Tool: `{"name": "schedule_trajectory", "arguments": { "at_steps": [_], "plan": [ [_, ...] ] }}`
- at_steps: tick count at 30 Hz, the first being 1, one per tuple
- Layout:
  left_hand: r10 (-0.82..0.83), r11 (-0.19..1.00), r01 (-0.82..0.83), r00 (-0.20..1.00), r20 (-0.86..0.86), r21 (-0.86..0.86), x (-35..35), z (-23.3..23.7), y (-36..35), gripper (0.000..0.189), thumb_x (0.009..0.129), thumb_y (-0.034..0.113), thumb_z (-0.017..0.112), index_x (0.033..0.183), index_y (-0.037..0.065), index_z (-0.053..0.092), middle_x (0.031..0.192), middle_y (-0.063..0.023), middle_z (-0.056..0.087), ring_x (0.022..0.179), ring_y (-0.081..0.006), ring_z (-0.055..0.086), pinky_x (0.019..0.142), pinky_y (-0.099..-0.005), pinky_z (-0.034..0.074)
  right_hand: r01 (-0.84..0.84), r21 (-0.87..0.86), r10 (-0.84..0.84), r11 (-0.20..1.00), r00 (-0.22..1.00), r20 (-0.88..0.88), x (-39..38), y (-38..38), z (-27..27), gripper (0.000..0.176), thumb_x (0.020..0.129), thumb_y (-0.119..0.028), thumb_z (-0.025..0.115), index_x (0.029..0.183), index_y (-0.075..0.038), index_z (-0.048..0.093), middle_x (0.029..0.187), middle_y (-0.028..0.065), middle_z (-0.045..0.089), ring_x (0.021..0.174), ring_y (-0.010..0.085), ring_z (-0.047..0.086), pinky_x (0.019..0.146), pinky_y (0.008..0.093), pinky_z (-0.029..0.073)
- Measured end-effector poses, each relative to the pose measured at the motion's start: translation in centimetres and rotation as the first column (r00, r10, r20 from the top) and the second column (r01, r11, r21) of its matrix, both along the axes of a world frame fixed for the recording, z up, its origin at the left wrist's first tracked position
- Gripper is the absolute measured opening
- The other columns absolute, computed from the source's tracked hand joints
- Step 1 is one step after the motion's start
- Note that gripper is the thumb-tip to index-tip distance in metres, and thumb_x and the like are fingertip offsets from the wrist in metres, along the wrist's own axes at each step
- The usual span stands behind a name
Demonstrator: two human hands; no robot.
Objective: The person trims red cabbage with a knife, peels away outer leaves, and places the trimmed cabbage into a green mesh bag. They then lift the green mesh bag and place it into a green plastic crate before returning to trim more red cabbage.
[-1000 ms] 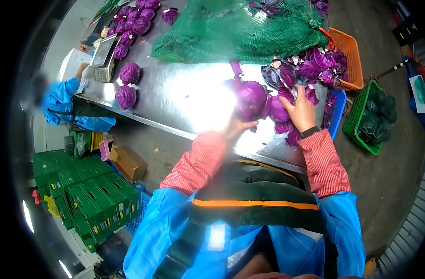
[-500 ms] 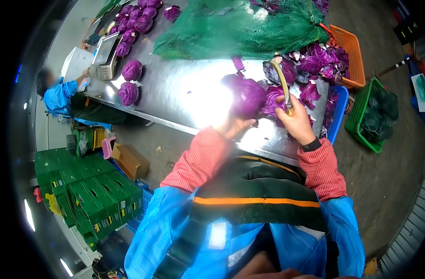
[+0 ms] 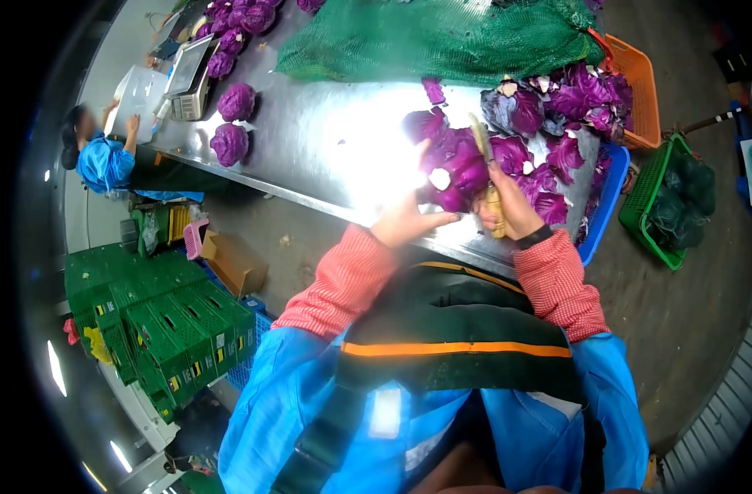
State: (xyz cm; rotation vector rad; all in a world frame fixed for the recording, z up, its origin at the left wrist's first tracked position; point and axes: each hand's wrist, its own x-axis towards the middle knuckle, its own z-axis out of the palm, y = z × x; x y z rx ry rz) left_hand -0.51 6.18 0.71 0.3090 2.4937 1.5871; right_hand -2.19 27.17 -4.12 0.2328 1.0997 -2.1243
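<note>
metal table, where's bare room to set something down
Widest patch: the table between the two lone cabbages and the left hand, bordered by the green net and the near edge; glare washes out part. It's crowded right of the knife, with loose leaves, and far left, where cabbages cluster beside the scale.

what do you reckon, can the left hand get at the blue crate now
Probably not easily: the left hand is on a cabbage, and the right hand, holding a knife, sits between it and the blue crate.
</note>
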Motion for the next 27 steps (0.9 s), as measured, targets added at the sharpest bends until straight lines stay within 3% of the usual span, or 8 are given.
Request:
{"name": "schedule_trajectory", "arguments": {
  "at_steps": [2,5,7,8,10,15,18,27],
  "plan": [
    [0.041,0.98,-0.075,0.983,0.182,0.186,0.1,-0.8,0.4,0.109,0.058,0.013,0.086,0.148,0.005,0.026,0.137,-0.0167,0.041,0.126,-0.0291,0.044,0.105,-0.04,0.038,-0.021,0.031,0.015,0.999,0.984,0.178,-0.2,-1.2,-1.8,0.045,0.101,-0.053,0.036,0.097,-0.01,0.048,0.059,0.0009,0.047,0.038,0.0096,0.04,0.035,0.0225,0.034],
    [0.132,0.991,-0.129,0.981,0.145,-0.032,-0.2,-2.3,1.1,0.093,0.062,0.017,0.085,0.14,0.003,0.036,0.129,-0.0198,0.049,0.119,-0.0288,0.052,0.099,-0.0375,0.043,-0.033,0.407,0.031,0.913,0.999,0.011,-0.2,-1.8,-3.2,0.041,0.1,-0.049,0.042,0.102,-0.009,0.049,0.061,-0.0001,0.046,0.04,0.0073,0.04,0.032,0.0229,0.031],
    [0.138,0.982,-0.141,0.99,-0.031,-0.123,-0.5,-4.3,1.6,0.08,0.07,0.022,0.081,0.135,0.001,0.039,0.121,-0.0215,0.054,0.113,-0.0314,0.057,0.098,-0.0382,0.044,0.206,0.81,0.35,0.55,0.823,-0.447,-0.1,-1.5,-3.5,0.031,0.1,-0.037,0.045,0.103,-0.007,0.051,0.07,0.0112,0.057,0.05,0.0251,0.056,0.041,0.0368,0.043],
    [0.142,0.983,-0.144,0.99,-0.019,-0.11,-0.7,-5.3,1.9,0.077,0.073,0.023,0.079,0.134,0.0,0.039,0.122,-0.0221,0.053,0.114,-0.032,0.056,0.099,-0.0386,0.043,0.382,0.853,0.511,0.355,0.685,-0.519,0.4,-0.8,-2.7,0.026,0.1,-0.032,0.047,0.101,-0.006,0.052,0.075,0.0156,0.061,0.058,0.0324,0.061,0.047,0.0419,0.047],
    [0.161,0.984,-0.16,0.987,0.0,-0.084,-1.6,-6.2,2.8,0.072,0.077,0.024,0.076,0.134,0.0,0.039,0.123,-0.0231,0.051,0.116,-0.0333,0.054,0.1,-0.0396,0.042,0.417,0.866,0.606,0.275,0.625,-0.493,0.7,0.0,0.7,0.019,0.096,-0.024,0.051,0.099,-0.006,0.052,0.086,0.0201,0.063,0.072,0.0405,0.062,0.057,0.0476,0.05],
    [0.179,0.966,-0.173,0.984,0.013,-0.193,-3.2,-5.4,3.7,0.064,0.081,0.026,0.073,0.13,-0.002,0.041,0.118,-0.022,0.046,0.111,-0.0346,0.051,0.097,-0.0411,0.043,0.623,0.782,0.775,0.025,0.482,-0.409,0.9,1.0,1.6,0.017,0.095,-0.025,0.054,0.089,-0.009,0.053,0.073,0.0128,0.062,0.054,0.0283,0.064,0.047,0.0382,0.051],
    [0.162,0.965,-0.151,0.986,0.036,-0.214,-4.4,-5.6,3.3,0.063,0.081,0.027,0.073,0.128,-0.002,0.043,0.113,-0.0213,0.045,0.105,-0.0346,0.051,0.095,-0.0411,0.044,0.632,0.772,0.743,0.074,0.481,-0.465,0.4,0.8,-0.6,0.018,0.094,-0.025,0.054,0.088,-0.008,0.053,0.07,0.0128,0.061,0.054,0.0293,0.063,0.047,0.0384,0.051],
    [0.207,0.973,-0.197,0.975,0.076,-0.124,-5.3,-5.6,3.8,0.062,0.08,0.029,0.073,0.126,-0.002,0.045,0.112,-0.0234,0.045,0.104,-0.0358,0.053,0.09,-0.0432,0.046,0.489,0.871,0.693,-0.042,0.643,-0.327,-4.3,0.2,-2.6,0.023,0.095,-0.026,0.051,0.089,-0.004,0.054,0.068,0.0188,0.064,0.06,0.0358,0.065,0.05,0.0456,0.052]
  ]
}}
